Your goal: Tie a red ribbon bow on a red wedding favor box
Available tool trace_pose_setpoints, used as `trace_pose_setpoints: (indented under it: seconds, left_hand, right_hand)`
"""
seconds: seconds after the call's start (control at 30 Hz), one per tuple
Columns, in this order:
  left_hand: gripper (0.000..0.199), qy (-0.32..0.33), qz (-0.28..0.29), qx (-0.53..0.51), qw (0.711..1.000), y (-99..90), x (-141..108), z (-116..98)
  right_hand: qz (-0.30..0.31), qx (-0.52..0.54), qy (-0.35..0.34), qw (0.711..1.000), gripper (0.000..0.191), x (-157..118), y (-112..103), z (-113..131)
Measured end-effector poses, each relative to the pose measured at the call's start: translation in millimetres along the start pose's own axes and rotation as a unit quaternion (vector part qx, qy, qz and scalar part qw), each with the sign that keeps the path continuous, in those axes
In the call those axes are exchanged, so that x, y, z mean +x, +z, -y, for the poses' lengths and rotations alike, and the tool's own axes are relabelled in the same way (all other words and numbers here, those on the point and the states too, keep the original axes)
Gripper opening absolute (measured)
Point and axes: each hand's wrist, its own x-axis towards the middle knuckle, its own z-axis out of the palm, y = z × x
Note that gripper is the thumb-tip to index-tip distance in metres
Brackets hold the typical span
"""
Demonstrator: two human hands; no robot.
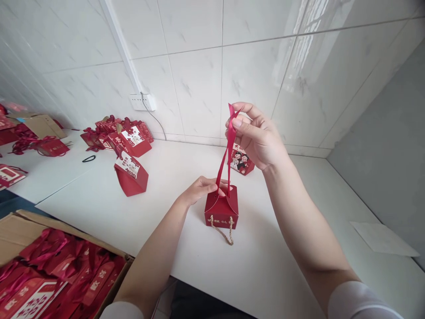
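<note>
Head view, taking the small red box (221, 217) as the centre of the dial: the box stands upright on the white table (259, 261), its curved top flaps meeting in the middle. A twisted rope handle (229, 239) hangs at its front, toward 6 o'clock, below a line of gold characters. A red ribbon (231, 133) rises from the top toward 12 o'clock in two strands that come together above.

The right hand (255, 135), up at 1 o'clock, has its grip pinched on the ribbon's upper end, between thumb and fingers. The left hand (202, 189), at about 10 o'clock and just beside the box, reaches its fingers over the top, near the foot of the strands; I cannot tell whether its grip is closed on anything.

Close to 1 o'clock, partly hidden by the right hand, stands a box with a cartoon couple (241, 163). Between 9 and 10 o'clock stands a red box with a white label (134, 182); a cluster of red boxes (137, 144) lies beyond it toward 10, and a black loop (89, 158) lies farther left. Between 8 and 9, a cardboard carton (13, 232) holds many ribboned red packages (75, 266). Just past 3 lies a pale flat sheet (383, 239).
</note>
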Motion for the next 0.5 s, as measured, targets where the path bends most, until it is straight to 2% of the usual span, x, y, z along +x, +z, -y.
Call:
trace_pose_setpoints:
  seconds: [0.1, 0.2, 0.3, 0.5]
  left_hand:
    - [0.035, 0.019, -0.004, 0.016, 1.0, 1.1, -1.0, -3.7]
    - [0.023, 0.047, -0.051, 0.031, 0.997, 4.4, -3.2, -12.3]
    - [0.02, 0.074, -0.085, 0.042, 0.993, 6.5, -5.2, -19.8]
    - [0.014, 0.034, -0.06, -0.026, 0.997, 10.9, -5.3, -19.7]
  right_hand:
    - [0.004, -0.006, -0.002, 1.0, 0.032, 1.2, 1.7, -2.0]
    - [0.009, 0.002, -0.001, 1.0, 0.032, 1.4, 2.4, -1.2]
    - [0.006, 0.006, -0.003, 1.0, 0.034, -0.5, 0.8, 2.6]
    - [-0.014, -0.027, -0.026, 0.999, 0.036, -7.2, -1.9, 14.0]
